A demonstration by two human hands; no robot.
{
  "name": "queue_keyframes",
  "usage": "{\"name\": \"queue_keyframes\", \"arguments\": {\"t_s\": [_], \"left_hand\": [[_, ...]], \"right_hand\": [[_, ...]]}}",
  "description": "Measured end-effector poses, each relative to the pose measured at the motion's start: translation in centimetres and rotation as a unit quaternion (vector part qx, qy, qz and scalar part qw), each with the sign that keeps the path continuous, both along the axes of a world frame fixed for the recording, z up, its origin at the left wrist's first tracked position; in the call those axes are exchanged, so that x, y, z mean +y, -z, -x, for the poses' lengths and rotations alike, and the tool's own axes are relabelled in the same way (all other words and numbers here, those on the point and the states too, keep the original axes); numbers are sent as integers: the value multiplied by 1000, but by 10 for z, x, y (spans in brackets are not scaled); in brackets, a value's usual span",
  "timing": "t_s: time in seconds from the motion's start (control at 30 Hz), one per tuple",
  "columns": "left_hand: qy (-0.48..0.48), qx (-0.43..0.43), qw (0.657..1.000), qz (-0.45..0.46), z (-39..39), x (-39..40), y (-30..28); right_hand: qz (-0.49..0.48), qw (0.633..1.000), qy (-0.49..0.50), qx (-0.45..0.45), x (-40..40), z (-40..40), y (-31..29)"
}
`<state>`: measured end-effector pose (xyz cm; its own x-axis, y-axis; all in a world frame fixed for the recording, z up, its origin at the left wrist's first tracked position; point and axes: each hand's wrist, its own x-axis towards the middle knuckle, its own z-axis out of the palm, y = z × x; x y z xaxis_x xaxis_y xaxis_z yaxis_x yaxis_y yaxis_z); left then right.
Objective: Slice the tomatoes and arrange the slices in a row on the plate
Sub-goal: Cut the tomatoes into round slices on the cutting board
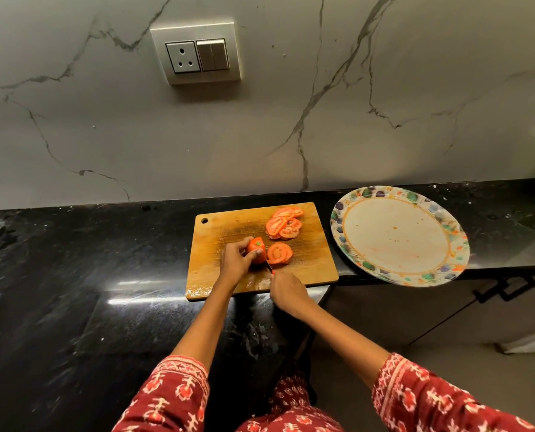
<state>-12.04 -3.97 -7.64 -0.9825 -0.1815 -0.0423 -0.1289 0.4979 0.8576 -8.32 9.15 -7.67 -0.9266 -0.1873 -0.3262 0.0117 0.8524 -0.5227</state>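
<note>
Left hand (235,259) clamps tomato (256,250) on board (216,269); right hand (286,289) grips knife (269,267); plate (398,235) at three o'clock

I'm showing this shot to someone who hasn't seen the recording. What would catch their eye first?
Probably the bright red tomato on the wooden cutting board, steadied by the left hand while the right hand works a knife into it. Cut slices lie piled at the board's far right corner. To the right, the floral-rimmed plate holds no slices and overhangs the black counter's edge.
</note>
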Motion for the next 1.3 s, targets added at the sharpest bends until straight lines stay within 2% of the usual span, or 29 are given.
{"name": "queue_keyframes", "arguments": {"t_s": [0.3, 0.37, 0.43, 0.47, 0.5, 0.53, 0.63, 0.8, 0.93, 1.3], "left_hand": [[-11, -23, 999, -37, 0, -6, -1], [-17, -26, 998, -48, -2, -6, -2], [-22, -31, 998, -51, -2, -7, -2], [-20, -33, 998, -52, -2, -7, -2], [-17, -37, 998, -52, -2, -6, -2], [-14, -39, 998, -52, -1, -5, -3], [-8, -37, 998, -51, -2, -3, -2], [-9, -20, 998, -55, -2, -5, -2], [-7, -15, 999, -50, -3, -3, 0], [-10, -10, 999, -37, -2, -1, 0]], "right_hand": [[-97, 991, -46, 80, 25, -21, 8], [-120, 984, -50, 121, 30, -27, 2], [-168, 978, -70, 101, 33, -30, -3], [-197, 969, -64, 131, 35, -31, 2], [-210, 969, -68, 108, 35, -33, 2], [-182, 971, -74, 137, 36, -33, 2], [-68, 993, -26, 97, 32, -24, 0], [44, 995, 15, 83, 24, -14, -22], [53, 996, 23, 68, 13, -3, -33], [-9, 999, 35, 34, 3, -10, -48]]}}
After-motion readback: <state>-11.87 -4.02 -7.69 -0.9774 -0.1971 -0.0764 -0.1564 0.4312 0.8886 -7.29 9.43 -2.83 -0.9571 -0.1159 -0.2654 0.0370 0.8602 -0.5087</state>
